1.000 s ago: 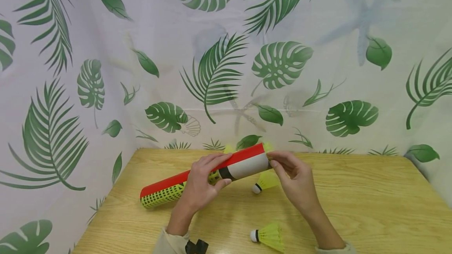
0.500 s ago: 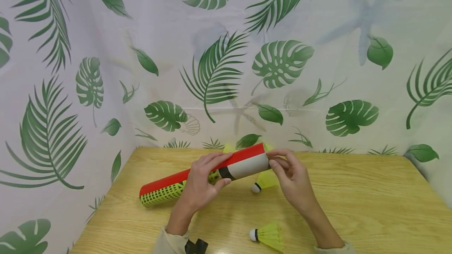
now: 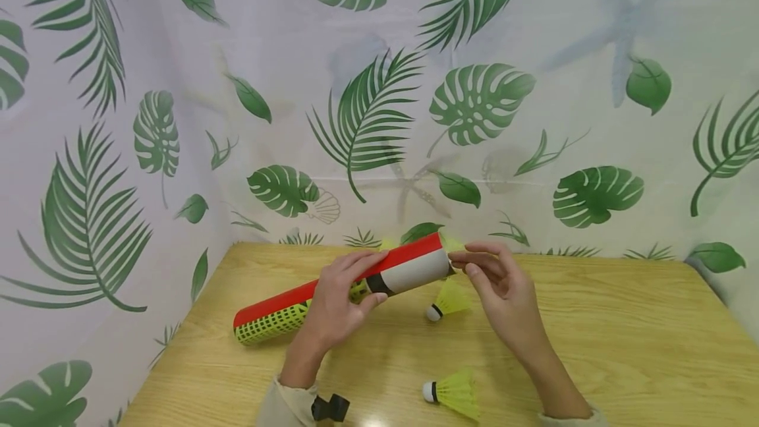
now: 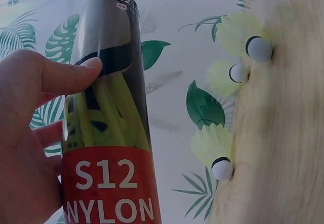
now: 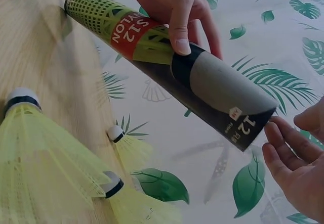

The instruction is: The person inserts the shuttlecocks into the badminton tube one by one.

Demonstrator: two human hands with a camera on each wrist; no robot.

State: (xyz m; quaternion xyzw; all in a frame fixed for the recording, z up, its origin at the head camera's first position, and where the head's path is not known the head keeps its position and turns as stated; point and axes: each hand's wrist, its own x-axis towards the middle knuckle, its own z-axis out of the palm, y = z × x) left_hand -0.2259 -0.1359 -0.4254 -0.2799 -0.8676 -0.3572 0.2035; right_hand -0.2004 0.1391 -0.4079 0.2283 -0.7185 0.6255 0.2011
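My left hand (image 3: 335, 302) grips a shuttlecock tube (image 3: 415, 269) around its body, thumb on the near side. The tube slants up to the right and has a red panel, a yellow-green grid print and a grey-white band. Its label (image 4: 109, 183) reads S12 NYLON. At the raised end, my right hand (image 3: 504, 288) has its fingertips right at the rim, its thumb apart from them. In the right wrist view that hand (image 5: 296, 155) shows nothing between thumb and fingers. Yellow shuttlecocks lie on the table, one (image 3: 453, 394) in front and one (image 3: 449, 300) below the tube's end.
A wooden table (image 3: 622, 348) meets a leaf-printed cloth (image 3: 504, 18) at the back and left side. In the left wrist view, a shuttlecock (image 4: 221, 155) stands out near the table edge. A black wrist mount (image 3: 331, 407) sits at the left sleeve.
My right hand has shifted slightly right, its thumb coming away from the tube's rim. The raised end has tipped up a little, while my left hand keeps its grip.
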